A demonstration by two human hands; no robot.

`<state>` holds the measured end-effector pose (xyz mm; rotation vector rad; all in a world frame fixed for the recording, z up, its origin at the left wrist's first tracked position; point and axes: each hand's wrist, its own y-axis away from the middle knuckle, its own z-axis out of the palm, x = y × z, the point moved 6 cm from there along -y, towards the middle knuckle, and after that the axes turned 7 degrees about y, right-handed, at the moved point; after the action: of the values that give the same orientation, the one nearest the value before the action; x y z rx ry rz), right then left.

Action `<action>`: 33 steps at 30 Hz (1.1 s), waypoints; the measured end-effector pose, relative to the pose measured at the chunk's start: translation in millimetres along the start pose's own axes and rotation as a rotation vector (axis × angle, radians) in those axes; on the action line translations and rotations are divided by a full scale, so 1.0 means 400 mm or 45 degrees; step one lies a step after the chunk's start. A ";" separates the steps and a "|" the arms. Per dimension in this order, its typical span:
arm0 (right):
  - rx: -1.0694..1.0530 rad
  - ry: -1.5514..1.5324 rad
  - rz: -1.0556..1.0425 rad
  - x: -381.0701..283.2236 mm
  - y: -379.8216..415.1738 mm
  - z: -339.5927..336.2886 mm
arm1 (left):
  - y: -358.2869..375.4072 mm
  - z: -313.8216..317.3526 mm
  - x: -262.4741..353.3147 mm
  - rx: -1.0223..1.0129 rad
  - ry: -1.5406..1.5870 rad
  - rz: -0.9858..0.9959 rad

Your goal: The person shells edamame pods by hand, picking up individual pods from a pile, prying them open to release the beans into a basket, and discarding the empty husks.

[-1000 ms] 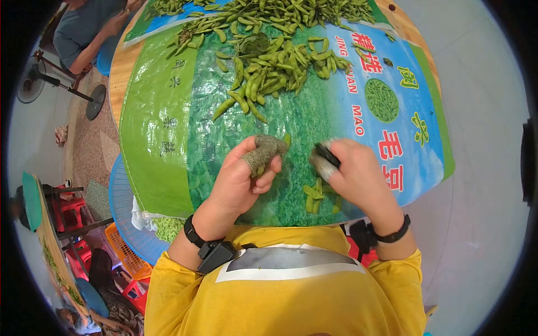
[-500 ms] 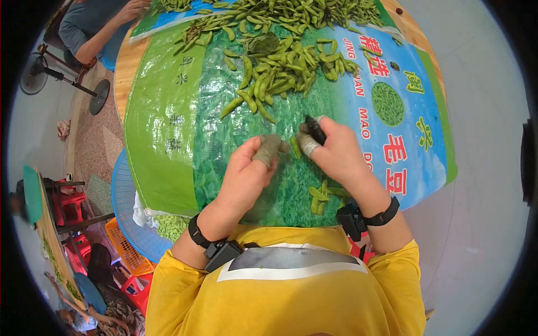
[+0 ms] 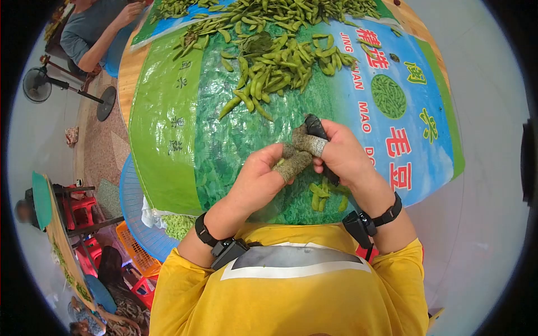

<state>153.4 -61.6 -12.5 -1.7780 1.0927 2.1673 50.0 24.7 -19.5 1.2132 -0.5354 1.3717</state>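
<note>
My left hand (image 3: pixel 259 173) is closed, its wrapped thumb and finger pressed together in a pinch. Anything between those fingertips is hidden. My right hand (image 3: pixel 342 154), also with taped fingers, grips a slim black tool (image 3: pixel 317 127) that slants across the palm; its working end does not show clearly. The fingertips of both hands meet over the printed plastic sheet (image 3: pixel 235 129). Beyond them lies a heap of green soybean pods (image 3: pixel 274 67). Close to my body, below the right hand, is a small group of split pods (image 3: pixel 319 196).
A larger pile of pods (image 3: pixel 269 11) covers the table's far end. At left stand a blue basket (image 3: pixel 131 196) with shelled beans (image 3: pixel 178 225) near it, an orange crate (image 3: pixel 131 249), red stools (image 3: pixel 83 211) and a fan (image 3: pixel 37 85). Another person (image 3: pixel 92 36) sits at the far left.
My hands have come together; the wrapped fingertips now touch. The pod visible between them before is covered. The black tool has turned, showing more of its length below the right hand.
</note>
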 end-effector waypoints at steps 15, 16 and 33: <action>-0.106 0.532 -0.314 -0.038 0.086 -0.001 | -0.022 -0.008 0.017 -0.037 -0.264 0.255; -0.140 0.452 -0.241 -0.033 0.084 -0.001 | -0.022 -0.008 0.025 -0.053 -0.360 0.335; -0.523 -0.632 0.149 -0.031 0.101 0.033 | -0.010 0.018 -0.004 -0.525 0.909 -0.293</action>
<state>125.4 -79.0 16.9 -1.1874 0.6827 2.8476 55.6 18.4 -19.7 0.3868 -0.1461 1.3051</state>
